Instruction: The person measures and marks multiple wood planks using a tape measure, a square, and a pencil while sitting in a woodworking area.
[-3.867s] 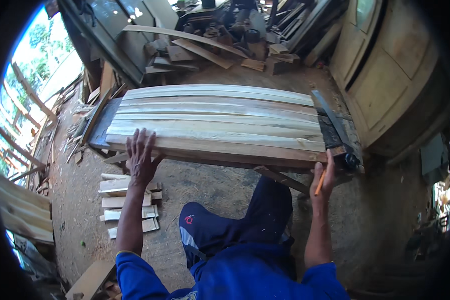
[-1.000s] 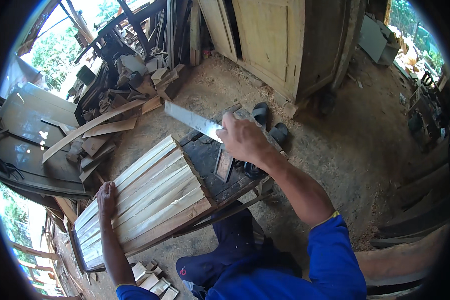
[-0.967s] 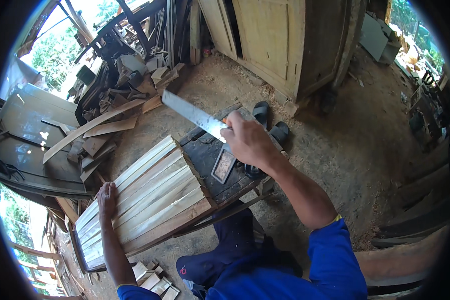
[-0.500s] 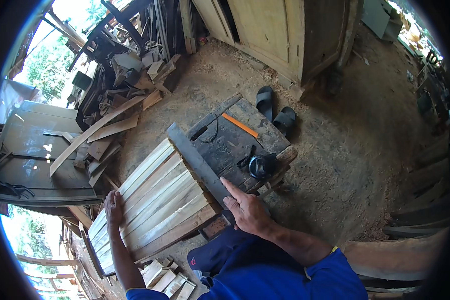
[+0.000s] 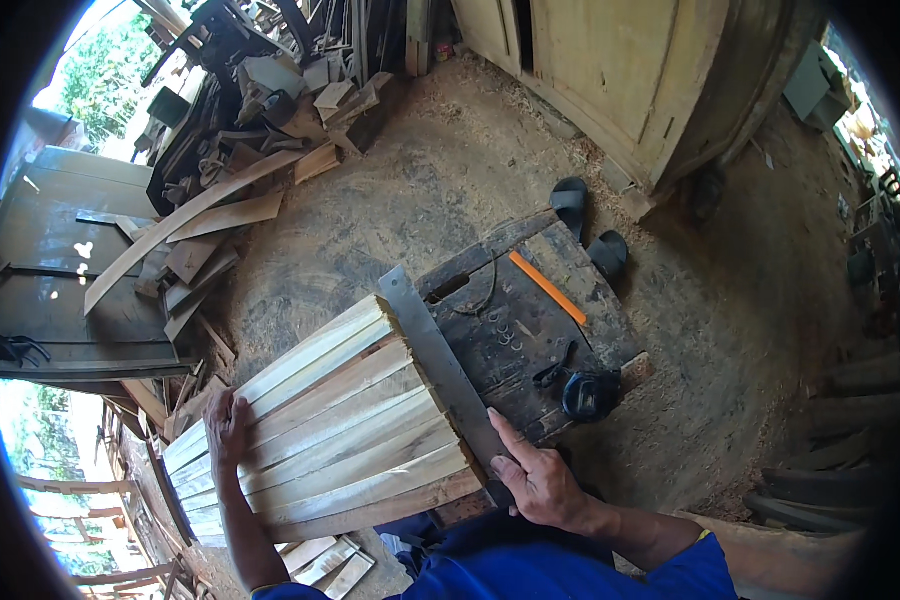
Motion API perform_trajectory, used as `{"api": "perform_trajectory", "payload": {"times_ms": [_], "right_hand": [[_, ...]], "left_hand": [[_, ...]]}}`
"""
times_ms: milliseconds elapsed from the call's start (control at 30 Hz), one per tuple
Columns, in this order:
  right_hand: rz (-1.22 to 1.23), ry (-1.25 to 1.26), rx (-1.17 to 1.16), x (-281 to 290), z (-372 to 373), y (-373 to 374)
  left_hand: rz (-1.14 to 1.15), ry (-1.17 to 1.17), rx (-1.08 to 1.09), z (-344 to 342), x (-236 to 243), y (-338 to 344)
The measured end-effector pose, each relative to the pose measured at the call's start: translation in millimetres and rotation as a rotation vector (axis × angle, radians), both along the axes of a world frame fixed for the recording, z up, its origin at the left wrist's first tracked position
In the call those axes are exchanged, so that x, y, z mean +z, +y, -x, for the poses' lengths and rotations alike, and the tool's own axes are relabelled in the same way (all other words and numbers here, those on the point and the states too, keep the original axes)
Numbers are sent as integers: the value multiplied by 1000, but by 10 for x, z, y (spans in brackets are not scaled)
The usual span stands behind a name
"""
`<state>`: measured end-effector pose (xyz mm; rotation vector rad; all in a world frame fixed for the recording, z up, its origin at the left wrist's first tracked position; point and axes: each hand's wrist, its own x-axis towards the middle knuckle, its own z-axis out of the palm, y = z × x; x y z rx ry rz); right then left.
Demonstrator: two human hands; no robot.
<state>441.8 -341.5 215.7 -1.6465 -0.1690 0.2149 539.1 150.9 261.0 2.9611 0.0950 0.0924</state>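
A row of pale wooden strips (image 5: 355,420) lies side by side, slanting across the workbench (image 5: 470,345), with rough ends toward the right. My left hand (image 5: 228,425) is closed over the strips' far-left edge, fingers bent. In my right hand (image 5: 545,485) is a handsaw, its handle mostly hidden by the palm and the index finger stretched along the blade. The grey saw blade (image 5: 440,355) runs along the strips' rough ends, tip pointing away from me. On the bench top right of the blade lie a flat orange stick (image 5: 548,287) and a black tape measure (image 5: 592,395) with a strap.
Two dark sandals (image 5: 570,205) sit on the dusty floor beyond the bench. A large wooden cabinet (image 5: 610,90) stands behind them. Wood offcuts (image 5: 225,210) pile up at the far left, others (image 5: 330,565) lie below the strips. Planks (image 5: 820,480) are stacked at right.
The view has shifted, so bench, strips and tools appear further right and lower. My right hand stays on the saw beside the strip ends; my left hand keeps its place on the strips.
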Motion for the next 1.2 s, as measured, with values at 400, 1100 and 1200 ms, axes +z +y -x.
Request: {"api": "perform_trajectory", "payload": {"times_ms": [400, 1100, 1200], "right_hand": [[-25, 83, 122, 41, -83, -15], [-115, -8, 66, -108, -58, 7], [-126, 17, 71, -77, -69, -14]], "left_hand": [[19, -92, 21, 17, -41, -91], [68, -50, 38, -37, 1, -291], [214, -193, 10, 32, 12, 58]]}}
